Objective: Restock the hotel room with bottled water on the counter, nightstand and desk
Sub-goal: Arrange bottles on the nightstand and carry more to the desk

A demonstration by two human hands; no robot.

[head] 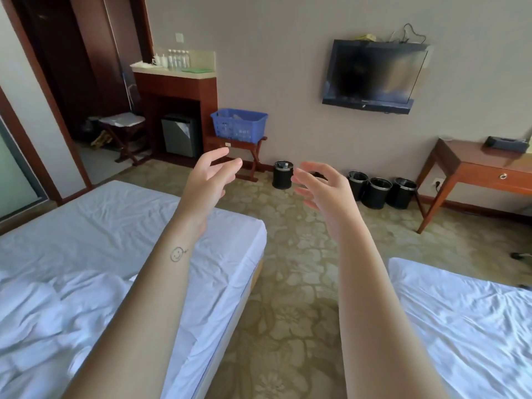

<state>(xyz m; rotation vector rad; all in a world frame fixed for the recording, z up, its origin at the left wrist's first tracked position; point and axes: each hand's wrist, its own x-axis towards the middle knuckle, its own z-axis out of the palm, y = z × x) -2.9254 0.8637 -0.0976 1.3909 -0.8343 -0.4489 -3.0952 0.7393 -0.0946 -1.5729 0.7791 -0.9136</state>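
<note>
Several clear water bottles (179,58) stand in a row at the back of the pale counter (172,72) in the far left corner. A blue plastic basket (238,124) sits on a low wooden stand against the far wall. The wooden desk (472,168) is at the right. My left hand (209,180) and my right hand (322,188) are raised in front of me over the aisle, both empty with fingers spread. They are far from the bottles and the basket. What the basket holds is unclear.
Two beds with white sheets flank a carpeted aisle, the left bed (115,254) and the right bed (466,318). Several black bins (377,192) line the far wall under a wall TV (371,76). A small fridge (178,135) sits under the counter. A folding stool (123,131) stands by the doorway.
</note>
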